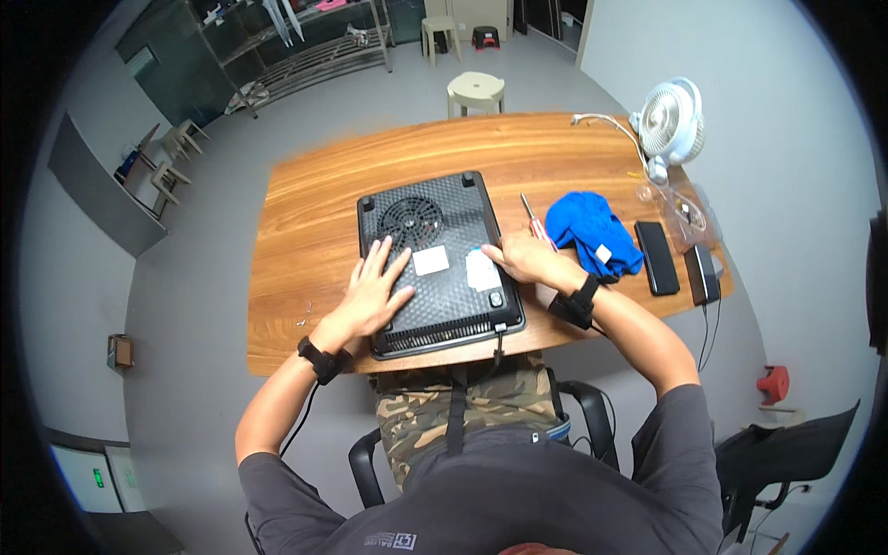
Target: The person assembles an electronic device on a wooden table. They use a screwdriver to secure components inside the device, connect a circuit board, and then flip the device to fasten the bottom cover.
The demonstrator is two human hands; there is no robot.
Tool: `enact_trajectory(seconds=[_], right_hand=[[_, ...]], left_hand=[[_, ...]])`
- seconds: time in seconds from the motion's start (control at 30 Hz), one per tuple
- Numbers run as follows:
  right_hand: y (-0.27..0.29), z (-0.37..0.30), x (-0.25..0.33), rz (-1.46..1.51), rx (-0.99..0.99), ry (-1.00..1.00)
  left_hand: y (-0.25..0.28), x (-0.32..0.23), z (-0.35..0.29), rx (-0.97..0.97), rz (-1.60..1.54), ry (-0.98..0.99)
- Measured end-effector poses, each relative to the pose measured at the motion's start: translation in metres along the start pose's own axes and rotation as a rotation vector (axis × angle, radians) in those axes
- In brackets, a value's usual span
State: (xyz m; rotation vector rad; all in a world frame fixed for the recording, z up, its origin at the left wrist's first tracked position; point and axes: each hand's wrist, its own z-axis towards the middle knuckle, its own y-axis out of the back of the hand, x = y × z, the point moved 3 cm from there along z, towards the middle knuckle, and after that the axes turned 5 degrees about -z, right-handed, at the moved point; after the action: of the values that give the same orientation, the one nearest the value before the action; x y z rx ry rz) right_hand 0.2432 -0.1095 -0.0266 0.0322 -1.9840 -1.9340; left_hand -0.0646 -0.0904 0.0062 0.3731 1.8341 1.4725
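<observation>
An induction cooktop (450,217) lies upside down on the wooden table, its black textured underside showing a round fan grille (411,222), corner feet and pale labels. My left hand (372,294) rests flat on that underside, fingers spread, just below the grille. At the right edge my right hand (525,256) grips the cooktop, thumb on top; its other fingers are partly hidden. A screwdriver (536,223) with a red and white handle lies just beyond my right hand. Beside it sits a crumpled blue cloth (592,231).
Small screws (304,318) lie on the table (305,231) at the left. On the right are a black phone (657,258), a dark box with cables (702,275), a clear plastic bag (680,215) and a white fan (668,120). A stool (476,91) stands beyond the table.
</observation>
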Motion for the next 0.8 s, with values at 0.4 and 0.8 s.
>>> enact_trajectory(seconds=[0.4,0.8], right_hand=[[-0.001,0.061,-0.003,-0.174,0.076,-0.123],[0.001,0.055,0.013,-0.117,0.181,-0.151]], left_hand=[[0.0,0.001,0.002,0.034,-0.077,0.003],[-0.005,0.001,-0.001,0.095,-0.023,0.02]])
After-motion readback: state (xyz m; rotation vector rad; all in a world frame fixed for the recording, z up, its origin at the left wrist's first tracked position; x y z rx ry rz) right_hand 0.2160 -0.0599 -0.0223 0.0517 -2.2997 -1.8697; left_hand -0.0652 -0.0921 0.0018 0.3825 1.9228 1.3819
